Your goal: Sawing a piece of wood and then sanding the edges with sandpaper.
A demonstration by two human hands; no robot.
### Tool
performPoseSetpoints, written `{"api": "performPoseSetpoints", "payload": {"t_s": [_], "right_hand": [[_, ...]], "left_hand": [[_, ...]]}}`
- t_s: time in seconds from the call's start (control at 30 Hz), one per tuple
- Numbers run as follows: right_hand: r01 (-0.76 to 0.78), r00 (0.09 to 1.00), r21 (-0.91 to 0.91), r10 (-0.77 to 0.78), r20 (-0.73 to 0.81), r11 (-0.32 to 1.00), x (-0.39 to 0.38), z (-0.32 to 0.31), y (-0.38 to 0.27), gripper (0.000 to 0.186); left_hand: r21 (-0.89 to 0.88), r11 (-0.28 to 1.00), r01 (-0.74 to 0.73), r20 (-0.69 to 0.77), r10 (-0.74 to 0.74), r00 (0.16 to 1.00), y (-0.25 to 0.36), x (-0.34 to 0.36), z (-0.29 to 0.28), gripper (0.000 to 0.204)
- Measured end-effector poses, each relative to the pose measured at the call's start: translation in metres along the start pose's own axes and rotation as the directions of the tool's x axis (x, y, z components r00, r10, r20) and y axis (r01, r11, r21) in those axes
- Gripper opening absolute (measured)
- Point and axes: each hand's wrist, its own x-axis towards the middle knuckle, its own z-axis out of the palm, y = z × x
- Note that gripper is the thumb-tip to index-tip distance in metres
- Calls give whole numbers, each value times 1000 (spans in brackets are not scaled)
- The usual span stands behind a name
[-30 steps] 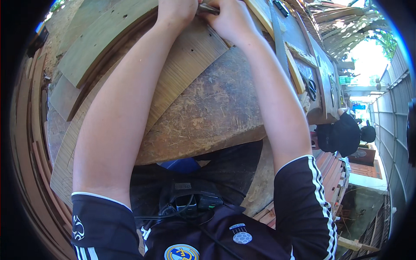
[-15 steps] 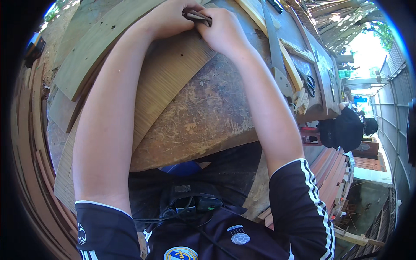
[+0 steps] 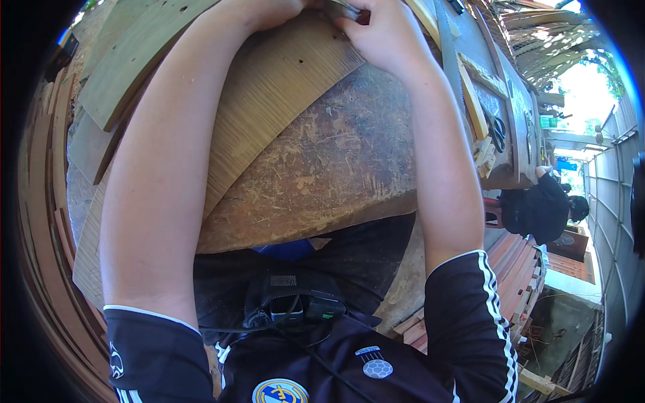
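At the top edge of the view my right hand (image 3: 393,37) is closed, thumb and fingers pinching a thin, flat, brownish piece (image 3: 342,9) whose kind I cannot make out. My left hand (image 3: 279,9) meets the other end of that piece, curled in, its fingers mostly cut off by the frame edge. Beneath both hands lies a wood-grained panel (image 3: 269,101) with a curved edge and a small dark hole. It rests on a scuffed brown tabletop (image 3: 329,161).
Curved boards (image 3: 134,74) are stacked left of my left arm. Right of my right arm lie a handsaw (image 3: 449,60), wood strips (image 3: 474,101) and black-handled scissors (image 3: 497,133). Timber piles (image 3: 500,275) flank the table. A person in black (image 3: 537,209) is at the far right.
Both hands have shifted up toward the frame's top edge, the right one also to the right. The thin piece remains between them. The table and panel sit slightly lower and farther right in view.
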Motion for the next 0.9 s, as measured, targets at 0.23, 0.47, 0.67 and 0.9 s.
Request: {"api": "performPoseSetpoints", "payload": {"t_s": [0.23, 0.47, 0.67, 0.9], "right_hand": [[-104, 994, 37, 103, 35, 994, -6, -3, -1, 20], [301, 951, 48, -296, -85, 952, 13, 14, 18, 22], [306, 952, -52, -307, -1, 950, 3, 10, 17, 19], [257, 966, -83, -254, 51, 963, -75, -16, 23, 12]], "left_hand": [[-40, 999, 12, 71, -9, 997, 8, -8, -3, 25], [628, 753, 197, 33, -279, 960, 85, -39, 39, 86], [492, 867, 78, -12, -82, 997, 57, -59, 41, 128], [377, 919, 113, 39, -137, 990, 69, -65, 33, 125]]}}
